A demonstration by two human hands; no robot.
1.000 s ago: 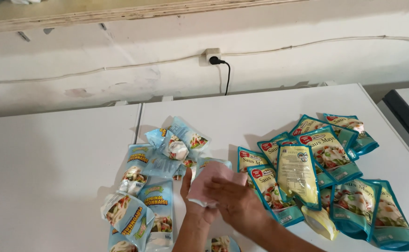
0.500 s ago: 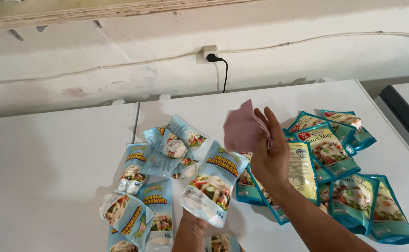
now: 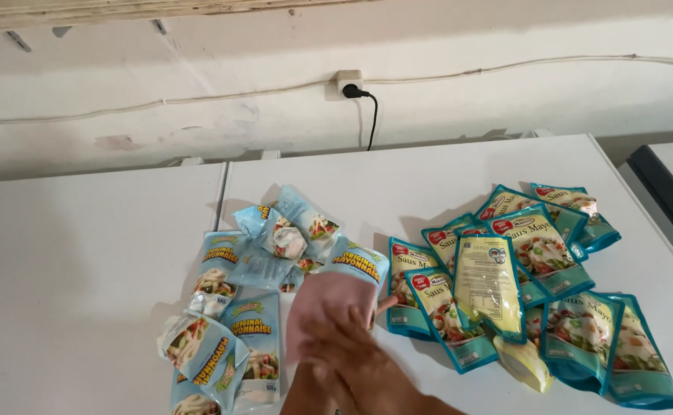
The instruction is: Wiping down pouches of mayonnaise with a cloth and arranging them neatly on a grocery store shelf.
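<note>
1. At the bottom centre of the frame, both hands overlap on a pink cloth (image 3: 322,307) that presses on a light blue sauce pouch (image 3: 355,265).
2. Right hand (image 3: 367,369) comes up from the lower edge, fingers spread flat over the lower part of the cloth, pressing rather than clenching.
3. Left hand (image 3: 309,392) is mostly hidden under the right hand and the cloth; only part of the wrist shows, so its finger state cannot be told.
4. The pouch under the cloth lies tilted, its top edge sticking out toward the upper right of the cloth, touching the dark teal pouches next to it.
5. Left of centre: a loose heap of light blue pouches (image 3: 232,307), overlapping, some crumpled, running from mid-frame down to the bottom edge.
6. Right of centre: a heap of dark teal pouches (image 3: 551,261), overlapping, fanned toward the right edge.
7. One yellow-backed pouch (image 3: 490,284) lies face down on top of the teal heap, just right of the hands.
8. All sit on a white table (image 3: 83,253); a seam runs between two table tops, left of centre.
9. Upper centre: a wall socket (image 3: 348,81) with a black plug, a white cable running along the wall to the right.
</note>
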